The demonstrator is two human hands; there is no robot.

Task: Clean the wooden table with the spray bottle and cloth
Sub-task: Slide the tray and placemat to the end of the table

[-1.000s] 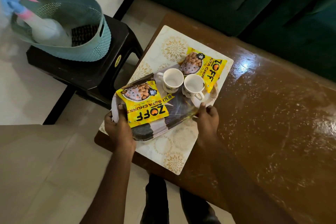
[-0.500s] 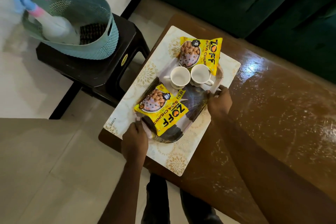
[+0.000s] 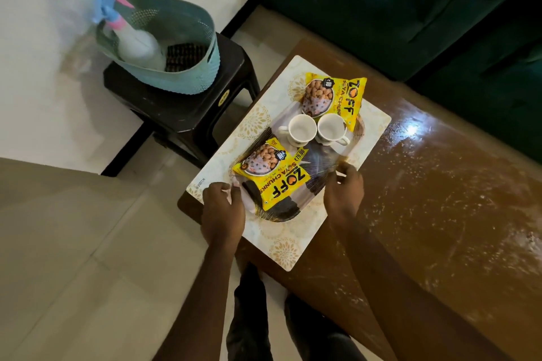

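Glossy brown counter streaked with pale smears, your left hand and right hand each grasping the tray rim, spray bottle in basket

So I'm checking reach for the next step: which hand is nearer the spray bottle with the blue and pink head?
Left. The left hand grips the tray's near-left rim, on the side toward the spray bottle; the right hand holds the opposite rim, farther away.

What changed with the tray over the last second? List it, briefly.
Both hands, left hand and right hand, kept hold of the tray and turned it counterclockwise, so it now lies lengthwise along the placemat. Unchanged: cups and packets on it, spray bottle in the basket.
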